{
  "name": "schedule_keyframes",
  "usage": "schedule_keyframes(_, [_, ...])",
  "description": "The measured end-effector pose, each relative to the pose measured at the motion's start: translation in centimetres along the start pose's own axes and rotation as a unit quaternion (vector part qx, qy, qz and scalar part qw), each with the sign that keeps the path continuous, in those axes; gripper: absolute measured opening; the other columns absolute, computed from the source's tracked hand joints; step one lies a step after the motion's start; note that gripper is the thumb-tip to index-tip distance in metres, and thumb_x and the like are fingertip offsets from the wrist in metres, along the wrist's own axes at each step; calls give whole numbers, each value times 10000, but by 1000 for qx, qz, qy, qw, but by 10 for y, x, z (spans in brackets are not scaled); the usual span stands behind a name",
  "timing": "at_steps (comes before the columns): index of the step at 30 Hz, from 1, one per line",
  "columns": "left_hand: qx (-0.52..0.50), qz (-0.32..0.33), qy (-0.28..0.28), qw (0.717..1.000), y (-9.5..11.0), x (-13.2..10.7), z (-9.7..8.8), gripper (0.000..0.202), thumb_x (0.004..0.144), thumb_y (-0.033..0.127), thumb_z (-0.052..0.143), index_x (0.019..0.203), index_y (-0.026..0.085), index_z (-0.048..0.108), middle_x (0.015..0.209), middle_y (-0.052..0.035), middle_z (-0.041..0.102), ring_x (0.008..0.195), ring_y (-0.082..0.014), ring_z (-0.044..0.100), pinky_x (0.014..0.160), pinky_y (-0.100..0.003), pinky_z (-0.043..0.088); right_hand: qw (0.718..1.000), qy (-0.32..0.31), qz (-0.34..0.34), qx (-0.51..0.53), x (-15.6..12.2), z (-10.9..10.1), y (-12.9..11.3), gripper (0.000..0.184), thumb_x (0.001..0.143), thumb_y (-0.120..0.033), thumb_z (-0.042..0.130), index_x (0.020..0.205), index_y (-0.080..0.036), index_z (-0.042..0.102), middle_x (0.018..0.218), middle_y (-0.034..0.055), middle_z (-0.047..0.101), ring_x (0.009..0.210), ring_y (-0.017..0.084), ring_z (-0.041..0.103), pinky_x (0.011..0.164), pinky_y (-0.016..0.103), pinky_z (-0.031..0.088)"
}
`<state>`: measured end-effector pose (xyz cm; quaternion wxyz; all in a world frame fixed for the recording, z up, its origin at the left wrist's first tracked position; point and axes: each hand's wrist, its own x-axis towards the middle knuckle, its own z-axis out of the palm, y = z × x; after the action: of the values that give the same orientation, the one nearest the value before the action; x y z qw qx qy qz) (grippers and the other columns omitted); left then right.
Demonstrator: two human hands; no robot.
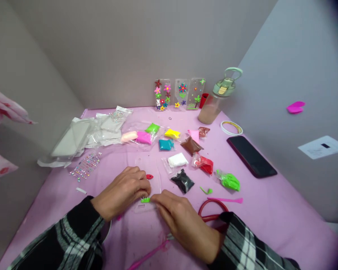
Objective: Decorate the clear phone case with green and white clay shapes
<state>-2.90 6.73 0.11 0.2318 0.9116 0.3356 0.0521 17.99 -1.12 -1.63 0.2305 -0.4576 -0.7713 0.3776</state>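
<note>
A clear phone case (157, 180) lies flat on the table between my hands. Near its close end sits a small green clay strip (145, 200) with a spiky, grass-like upper edge. My left hand (126, 189) bends over the case from the left, its fingers closed and their tips down at the strip's spiky edge; what they pinch is hidden. The thumb and forefinger of my right hand (178, 213) are pressed together at the strip's right end. A small red clay piece (149, 176) rests on the case just beyond my left fingers.
Clay packets, including black (182, 181), white (177, 160) and opened green (229, 181), lie beyond. Red-handled scissors (211, 216) and pink tools (228, 200) are near my right arm. A phone (251, 156), tape roll (231, 128), bottle (217, 97) and decorated cases (181, 94) stand or lie farther off.
</note>
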Motion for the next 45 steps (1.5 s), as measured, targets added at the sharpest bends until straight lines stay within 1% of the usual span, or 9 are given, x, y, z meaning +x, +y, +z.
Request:
schedule_keyframes(5, [3,-3,-1,1000,2,2,-2,122,961,188,663,847,217,696,849,4,649,853,-193,567,810,-343,381,982,-37,-29,-185,-4,5,2,500,988,-17,449,1425,-261,458,994,40,636,802,208,635,652,328,505])
schedule_keyframes(13, [8,-3,-1,1000,4,2,-2,138,960,171,650,839,216,699,849,4,644,853,-192,562,815,-341,382,956,-55,-78,-277,-4,6,0,532,945,39,449,1417,-203,414,951,52,608,779,209,592,543,299,418])
schedule_keyframes(18, [4,-1,7,1000,4,1,-3,116,953,170,661,855,223,693,852,9,644,854,-194,564,818,-340,376,954,-60,-75,-283,-3,5,-3,475,942,31,476,1356,-198,447,944,41,605,776,211,590,541,309,405])
schedule_keyframes(24, [-5,-21,38,999,-3,-2,-6,42,960,201,662,929,225,678,917,-4,672,921,-217,573,849,-355,373,956,-59,-72,-278,-1,4,-5,357,959,3,506,1249,-206,503,936,28,600,771,207,595,540,316,392])
schedule_keyframes(32, [-13,-45,39,998,6,3,1,125,915,233,726,832,205,637,841,6,631,873,-214,557,813,-348,382,951,-54,-85,-293,-3,5,-4,442,956,11,501,1354,-173,445,952,38,612,772,213,590,535,320,417])
schedule_keyframes(36, [-11,-52,35,998,7,4,3,124,921,182,695,822,205,623,837,6,624,854,-211,545,797,-351,372,952,-54,-83,-289,-3,4,-5,381,962,-5,509,1302,-174,482,947,40,614,773,215,598,541,319,441])
schedule_keyframes(41, [-13,-52,40,998,8,4,5,132,945,211,663,820,207,621,840,3,624,854,-210,544,802,-355,373,954,-59,-80,-284,-4,5,-6,404,953,0,512,1322,-166,496,966,53,629,787,228,611,556,327,467])
schedule_keyframes(43, [-14,-49,45,998,7,4,6,141,951,204,646,813,209,618,835,5,627,846,-206,545,801,-353,375,958,-60,-76,-270,-4,4,-6,435,954,5,487,1351,-171,500,971,62,641,794,231,615,572,326,476])
schedule_keyframes(45, [-18,-44,52,998,6,3,6,149,962,210,624,812,212,623,831,7,635,838,-202,551,802,-351,380,975,-46,-60,-210,-3,2,-5,481,965,-1,448,1403,-196,492,985,67,661,821,227,630,634,334,505])
